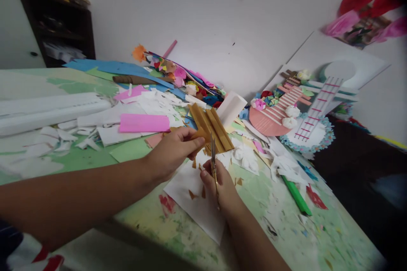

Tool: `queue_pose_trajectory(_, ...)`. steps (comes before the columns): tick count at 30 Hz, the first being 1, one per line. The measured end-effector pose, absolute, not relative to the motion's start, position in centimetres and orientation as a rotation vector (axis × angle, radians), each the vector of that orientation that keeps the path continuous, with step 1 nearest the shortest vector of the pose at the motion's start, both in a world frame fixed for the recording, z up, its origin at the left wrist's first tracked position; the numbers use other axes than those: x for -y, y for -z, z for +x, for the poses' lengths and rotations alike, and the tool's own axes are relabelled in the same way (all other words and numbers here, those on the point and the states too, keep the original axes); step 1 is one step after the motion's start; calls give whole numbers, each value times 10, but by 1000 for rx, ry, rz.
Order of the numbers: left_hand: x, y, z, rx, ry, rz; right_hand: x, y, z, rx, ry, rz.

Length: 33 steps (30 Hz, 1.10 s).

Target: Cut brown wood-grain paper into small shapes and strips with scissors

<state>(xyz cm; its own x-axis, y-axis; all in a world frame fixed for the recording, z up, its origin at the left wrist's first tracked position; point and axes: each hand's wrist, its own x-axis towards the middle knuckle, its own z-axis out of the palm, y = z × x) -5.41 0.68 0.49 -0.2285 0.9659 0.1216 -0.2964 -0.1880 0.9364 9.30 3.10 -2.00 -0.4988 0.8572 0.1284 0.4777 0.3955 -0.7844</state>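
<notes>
My left hand (178, 147) pinches a small piece of brown paper (202, 135) between thumb and fingers. Gold-handled scissors (213, 165) are gripped in my right hand (222, 186), blades pointing up and away beside that piece. Whether the blades touch the paper I cannot tell. Just beyond my hands lie folded strips of brown paper (211, 129). Under my hands a white sheet (197, 203) rests at the table's near edge, with several small brown clippings (192, 195) scattered on it.
The paint-stained table (254, 237) carries white paper scraps (152, 103), a pink paper piece (144, 123), a green paper roll (295, 194) and blue sheets (117, 67). Paper guitar shapes (276, 114) lean at the right. A dark shelf (60, 29) stands back left.
</notes>
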Motion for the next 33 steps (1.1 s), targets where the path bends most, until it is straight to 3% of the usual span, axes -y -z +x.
queue_pose_trajectory(8,0,-8,-51,-916,-1729,890,-22,22,90,2231,-909,-1095)
queue_pose_trajectory(13,6,-12,-49,-1090,-1676,1039,-18,23,91,2167,-1002,-1021)
queue_pose_trajectory(25,17,-13,-54,-1569,-1450,2119,-14,20,92,2150,-993,-903)
queue_pose_trajectory(33,20,-17,-51,-1500,-1572,1998,-16,16,95,2159,-927,-953)
